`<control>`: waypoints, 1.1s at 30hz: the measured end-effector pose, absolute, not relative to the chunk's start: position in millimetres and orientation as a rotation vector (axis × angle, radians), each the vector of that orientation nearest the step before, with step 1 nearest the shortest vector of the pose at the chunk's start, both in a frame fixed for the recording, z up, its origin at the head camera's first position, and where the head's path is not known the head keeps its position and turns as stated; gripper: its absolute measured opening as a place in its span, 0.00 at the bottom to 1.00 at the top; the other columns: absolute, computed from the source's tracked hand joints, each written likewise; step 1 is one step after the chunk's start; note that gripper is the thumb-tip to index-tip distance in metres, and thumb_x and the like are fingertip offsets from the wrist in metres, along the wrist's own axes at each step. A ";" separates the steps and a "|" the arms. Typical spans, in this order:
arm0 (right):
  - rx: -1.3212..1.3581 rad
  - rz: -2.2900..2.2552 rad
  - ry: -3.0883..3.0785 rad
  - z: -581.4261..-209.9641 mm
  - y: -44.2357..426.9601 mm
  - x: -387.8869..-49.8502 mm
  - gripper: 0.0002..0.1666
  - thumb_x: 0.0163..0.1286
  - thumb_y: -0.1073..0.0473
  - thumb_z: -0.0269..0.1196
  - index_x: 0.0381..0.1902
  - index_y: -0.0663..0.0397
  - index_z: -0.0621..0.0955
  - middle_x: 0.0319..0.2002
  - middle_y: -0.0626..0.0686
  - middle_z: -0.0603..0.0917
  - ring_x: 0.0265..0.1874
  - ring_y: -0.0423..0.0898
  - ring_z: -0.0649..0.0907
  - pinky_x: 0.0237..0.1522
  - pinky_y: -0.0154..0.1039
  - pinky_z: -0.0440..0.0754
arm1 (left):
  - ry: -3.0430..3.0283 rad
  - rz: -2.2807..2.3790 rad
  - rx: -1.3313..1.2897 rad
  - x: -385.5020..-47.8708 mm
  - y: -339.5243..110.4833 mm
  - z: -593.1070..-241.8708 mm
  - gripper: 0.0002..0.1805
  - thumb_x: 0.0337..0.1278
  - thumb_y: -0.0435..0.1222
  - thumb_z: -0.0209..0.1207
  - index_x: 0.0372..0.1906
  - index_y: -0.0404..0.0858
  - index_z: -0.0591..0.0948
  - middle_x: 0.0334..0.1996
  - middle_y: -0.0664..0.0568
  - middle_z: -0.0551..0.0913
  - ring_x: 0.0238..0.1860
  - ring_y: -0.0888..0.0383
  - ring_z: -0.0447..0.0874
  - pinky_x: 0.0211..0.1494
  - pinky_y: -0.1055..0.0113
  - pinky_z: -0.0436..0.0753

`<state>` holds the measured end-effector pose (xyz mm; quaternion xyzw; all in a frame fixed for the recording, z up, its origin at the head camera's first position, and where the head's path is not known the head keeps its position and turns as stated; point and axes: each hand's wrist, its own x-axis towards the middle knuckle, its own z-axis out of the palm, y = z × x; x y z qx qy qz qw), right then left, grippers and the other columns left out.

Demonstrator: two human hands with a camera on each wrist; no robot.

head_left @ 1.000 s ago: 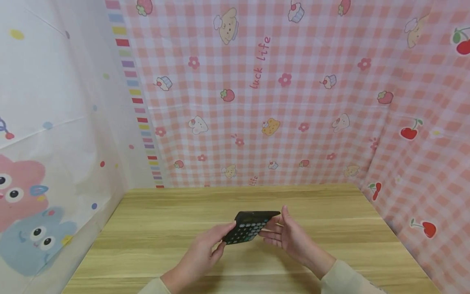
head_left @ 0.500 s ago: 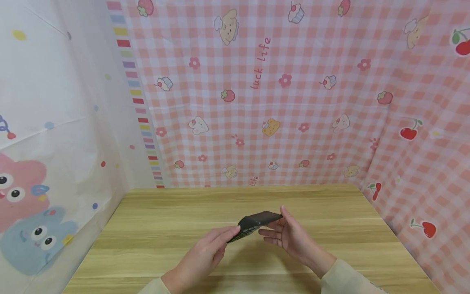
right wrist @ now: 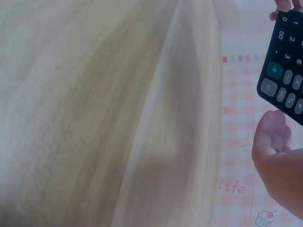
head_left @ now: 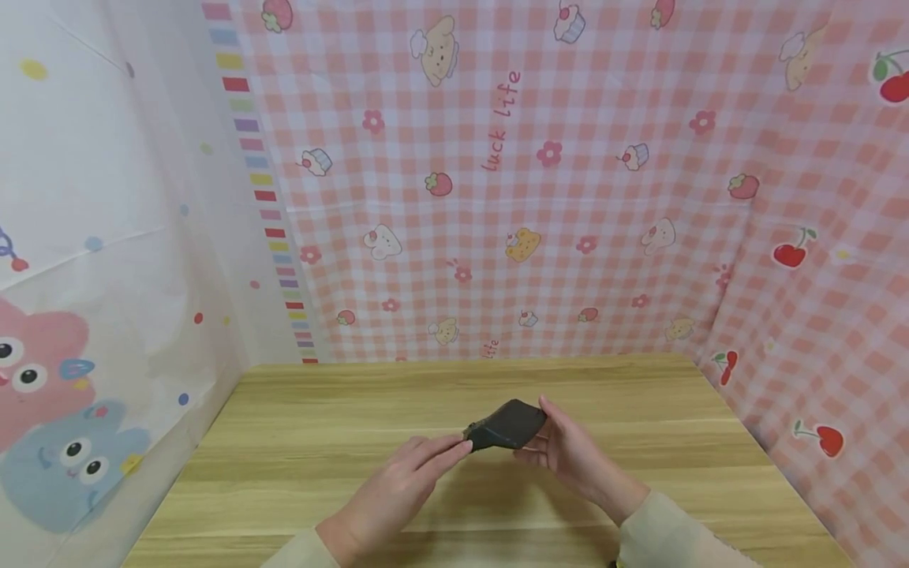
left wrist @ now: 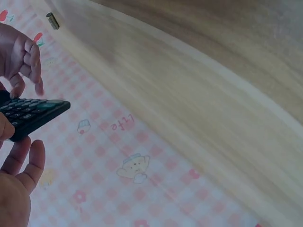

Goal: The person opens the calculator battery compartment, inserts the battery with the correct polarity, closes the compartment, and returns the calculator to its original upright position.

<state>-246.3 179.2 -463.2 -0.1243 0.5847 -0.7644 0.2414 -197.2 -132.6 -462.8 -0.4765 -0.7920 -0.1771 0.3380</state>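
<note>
A black calculator (head_left: pixel 510 426) is held above the table, its plain back turned up toward the head camera. Its keys face down; the right wrist view shows the number keys and a green plus key on the calculator (right wrist: pixel 286 61). My left hand (head_left: pixel 398 489) pinches its left end between thumb and fingers. At the right corner, my right hand (head_left: pixel 578 457) has the thumb against the edge and a fingertip on the key side, seen in the left wrist view, with the other fingers of that right hand (left wrist: pixel 21 56) loosely bent.
Below lies a wood-grain table (head_left: pixel 319 426). A small dark and gold cylinder, like a battery (left wrist: pixel 53 21), lies on it, partly visible by the right sleeve (head_left: pixel 675 536). Pink checked cloth (head_left: pixel 497 197) hangs behind and at right, white printed cloth (head_left: pixel 142 197) at left.
The calculator has been turned over between my hands: its keys faced the head camera a second ago, and now its back does. My left fingers have rolled over with it.
</note>
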 end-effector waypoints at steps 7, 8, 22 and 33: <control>-0.274 -2.047 1.685 -463.6 182.2 -250.2 0.29 0.87 0.32 0.43 0.49 0.39 0.85 0.42 0.40 0.89 0.50 0.42 0.87 0.63 0.44 0.82 | -1.982 -0.345 -1.220 -201.7 -133.4 -466.5 0.26 0.81 0.27 0.42 0.76 0.36 0.75 0.63 0.50 0.85 0.52 0.58 0.87 0.56 0.67 0.88; -0.268 -2.042 1.697 -463.9 182.8 -250.5 0.29 0.86 0.32 0.44 0.48 0.40 0.85 0.43 0.40 0.89 0.49 0.42 0.87 0.63 0.44 0.82 | -1.979 -0.336 -1.211 -201.9 -133.8 -467.0 0.26 0.83 0.30 0.37 0.76 0.36 0.75 0.62 0.50 0.85 0.52 0.58 0.88 0.57 0.67 0.88; -0.347 -2.037 1.684 -465.4 186.9 -254.3 0.27 0.90 0.43 0.43 0.43 0.39 0.88 0.45 0.40 0.92 0.48 0.40 0.88 0.54 0.39 0.84 | -1.905 -0.309 -1.147 -206.7 -134.8 -471.1 0.24 0.81 0.31 0.42 0.72 0.32 0.77 0.57 0.48 0.87 0.52 0.56 0.90 0.57 0.65 0.89; -0.312 -1.987 1.820 -465.1 186.3 -250.9 0.24 0.87 0.42 0.50 0.45 0.46 0.88 0.41 0.41 0.93 0.44 0.38 0.89 0.54 0.38 0.85 | -1.985 -0.260 -1.182 -206.7 -139.3 -473.5 0.27 0.83 0.33 0.35 0.75 0.32 0.73 0.65 0.47 0.83 0.56 0.56 0.86 0.58 0.63 0.88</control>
